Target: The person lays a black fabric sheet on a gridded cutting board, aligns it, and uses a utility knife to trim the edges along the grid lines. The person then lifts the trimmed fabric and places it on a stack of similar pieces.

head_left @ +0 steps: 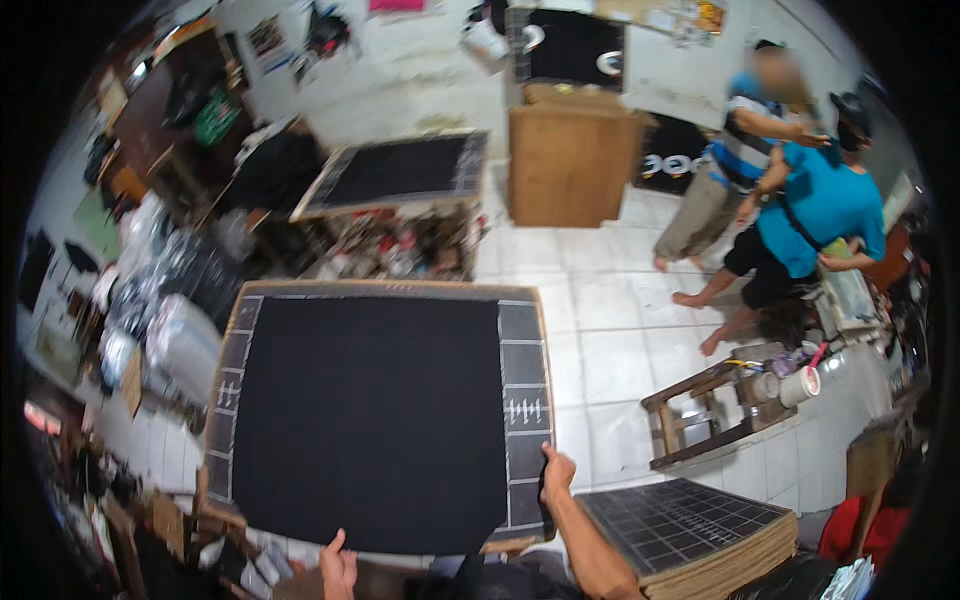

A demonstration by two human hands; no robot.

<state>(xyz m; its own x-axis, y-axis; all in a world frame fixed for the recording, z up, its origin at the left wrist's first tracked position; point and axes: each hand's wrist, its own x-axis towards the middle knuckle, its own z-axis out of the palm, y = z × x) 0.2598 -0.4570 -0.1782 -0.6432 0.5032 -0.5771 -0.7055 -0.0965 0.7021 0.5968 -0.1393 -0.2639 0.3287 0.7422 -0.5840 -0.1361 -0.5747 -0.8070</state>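
A large flat board [525,455] with a dark, white-lined surface and a pale brown rim is in front of me. A black cloth panel [370,420] lies smooth over most of it and reaches its near edge. My right hand [558,474] grips the board's right edge near the front corner, thumb on top, its other fingers partly hidden. At the near edge, left of the middle, my left hand [339,572] is closed with its thumb up against the cloth-covered edge. What its fingers press on underneath is hidden.
A stack of similar boards [690,530] is at my lower right. Beyond stands another board with black cloth [400,170]. Two people stand at the right, one in a teal shirt [815,205], near a low wooden frame [700,410]. Plastic-wrapped bundles [180,345] lie at the left.
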